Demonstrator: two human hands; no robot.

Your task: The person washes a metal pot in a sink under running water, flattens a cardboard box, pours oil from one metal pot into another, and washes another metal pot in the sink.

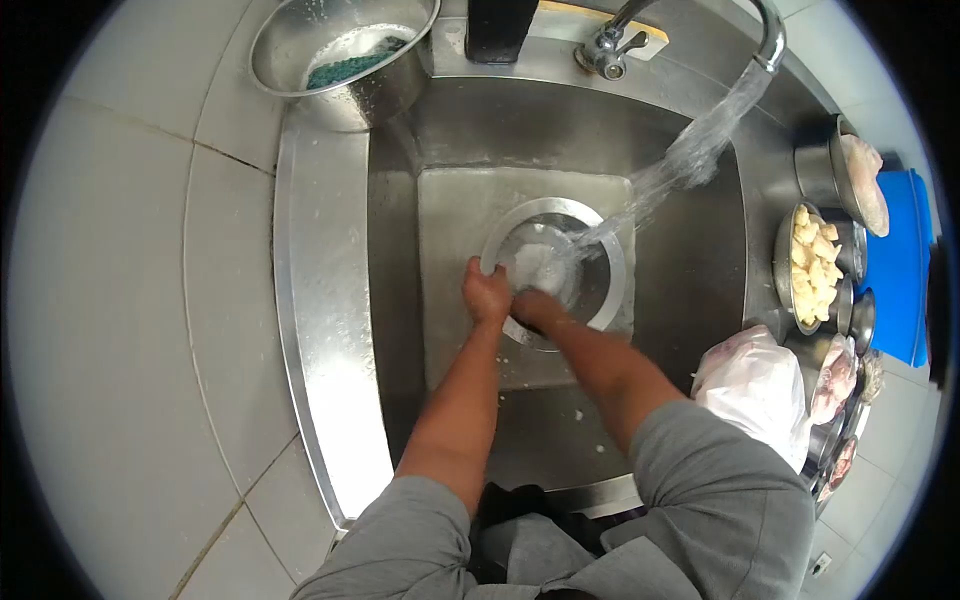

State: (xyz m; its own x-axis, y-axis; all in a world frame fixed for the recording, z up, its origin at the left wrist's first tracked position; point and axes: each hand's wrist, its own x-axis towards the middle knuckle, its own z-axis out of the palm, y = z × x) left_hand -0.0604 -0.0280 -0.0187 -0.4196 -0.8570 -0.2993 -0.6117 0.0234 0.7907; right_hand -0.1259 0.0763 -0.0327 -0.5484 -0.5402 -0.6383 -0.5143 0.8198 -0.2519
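Inside the steel sink [680, 285], a wide-rimmed metal bowl [612, 280] sits under water [700, 140] running from the faucet [772, 45]. My left hand [487, 291] is closed on the bowl's left rim. My right hand [538, 311] reaches over the near rim into the bowl; its fingers are hidden, and whether they hold anything does not show. Whitish, foamy water fills part of the bowl.
A metal pot [380, 98] with a green scrubber stands at the upper left. Along the right are a bowl of pale yellow pieces [815, 265], a white plastic bag [752, 385], raw meat [866, 185] in a bowl and a blue container [900, 265].
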